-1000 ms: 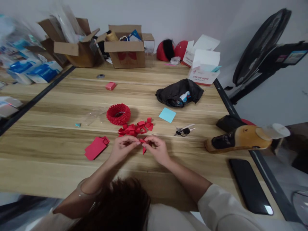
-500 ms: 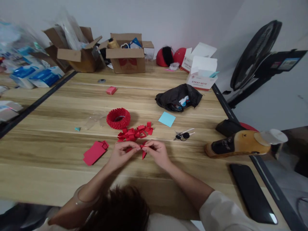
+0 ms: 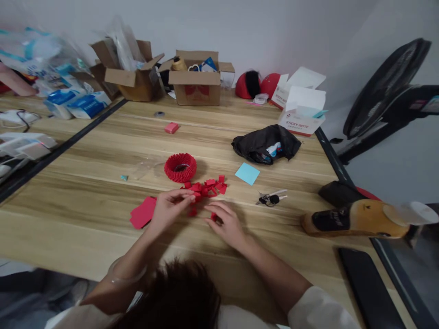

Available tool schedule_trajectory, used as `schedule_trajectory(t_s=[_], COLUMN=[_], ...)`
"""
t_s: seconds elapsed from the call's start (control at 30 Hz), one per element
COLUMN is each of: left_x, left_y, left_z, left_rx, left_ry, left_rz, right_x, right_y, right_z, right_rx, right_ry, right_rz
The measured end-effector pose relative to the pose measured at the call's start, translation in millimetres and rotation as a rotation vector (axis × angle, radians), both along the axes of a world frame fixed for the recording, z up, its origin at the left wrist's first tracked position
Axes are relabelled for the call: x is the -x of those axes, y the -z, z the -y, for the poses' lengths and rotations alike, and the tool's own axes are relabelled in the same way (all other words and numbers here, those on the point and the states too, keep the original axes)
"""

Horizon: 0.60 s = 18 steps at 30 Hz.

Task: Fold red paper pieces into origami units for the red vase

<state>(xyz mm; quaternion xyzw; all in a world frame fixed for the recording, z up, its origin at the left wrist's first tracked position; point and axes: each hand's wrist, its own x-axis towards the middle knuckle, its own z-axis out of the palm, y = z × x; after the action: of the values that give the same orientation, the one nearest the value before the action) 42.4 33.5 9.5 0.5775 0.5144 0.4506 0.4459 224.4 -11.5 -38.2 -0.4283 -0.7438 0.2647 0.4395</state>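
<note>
My left hand (image 3: pixel 170 209) is closed, its thumb and fingertips pinched at a small red folded paper piece (image 3: pixel 196 195) by the near edge of the red pile (image 3: pixel 207 187). My right hand (image 3: pixel 227 225) lies a little apart to the right, its fingers curled around another folded red paper piece (image 3: pixel 213 216). One more red bit (image 3: pixel 192 212) sits on the table between the hands. Beyond my left hand stands a round red ring (image 3: pixel 180 168) of interlocked folded paper. Flat red paper sheets (image 3: pixel 143 213) lie left of my left wrist, partly covered by it.
A blue sticky note (image 3: pixel 247 173), keys (image 3: pixel 269 198) and a black plastic bag (image 3: pixel 266 144) lie to the right. A bottle of amber liquid (image 3: pixel 363 218) and a phone (image 3: pixel 370 288) are near the right edge. Open cardboard boxes (image 3: pixel 195 87) stand at the back, a fan (image 3: pixel 387 87) beyond the right edge.
My hands have come apart from their shared pinch on red paper; the left moved toward the pile, the right drew back slightly. The whole view has shifted, scenery sliding right.
</note>
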Motion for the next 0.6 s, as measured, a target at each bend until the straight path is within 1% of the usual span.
schedule_trajectory(t_s=[0.03, 0.1, 0.17, 0.27, 0.33, 0.43, 0.53, 0.6], left_x=[2.0, 5.3, 7.3, 8.8, 9.2, 9.2, 8.6, 7.6], left_y=[-0.8, -1.9, -1.7, 1.7, 5.0, 9.1, 10.6, 9.6], left_z=[-2.3, -5.5, -6.6, -5.6, -4.7, -4.3, -4.3, -3.6], left_rx=[-0.02, -0.05, -0.075, -0.108, -0.12, -0.119, -0.11, -0.099], left_ry=[-0.078, -0.156, -0.176, -0.157, -0.145, -0.124, -0.068, -0.026], left_rz=[0.013, 0.002, -0.021, -0.06, -0.073, -0.064, -0.063, -0.065], right_x=[2.5, 9.2, 15.1, 17.0, 14.1, 8.9, 6.3, 5.5], right_y=[-1.2, -3.2, -3.3, 0.5, 4.6, 9.8, 11.1, 9.4], right_z=[0.4, 1.3, 1.7, 0.1, -1.9, -4.0, -3.4, -2.0], right_rx=[-0.037, -0.07, -0.073, -0.059, -0.05, -0.053, -0.048, 0.01], right_ry=[-0.054, -0.143, -0.163, -0.185, -0.201, -0.17, -0.107, -0.048], right_rz=[0.119, 0.339, 0.474, 0.539, 0.488, 0.358, 0.148, -0.034])
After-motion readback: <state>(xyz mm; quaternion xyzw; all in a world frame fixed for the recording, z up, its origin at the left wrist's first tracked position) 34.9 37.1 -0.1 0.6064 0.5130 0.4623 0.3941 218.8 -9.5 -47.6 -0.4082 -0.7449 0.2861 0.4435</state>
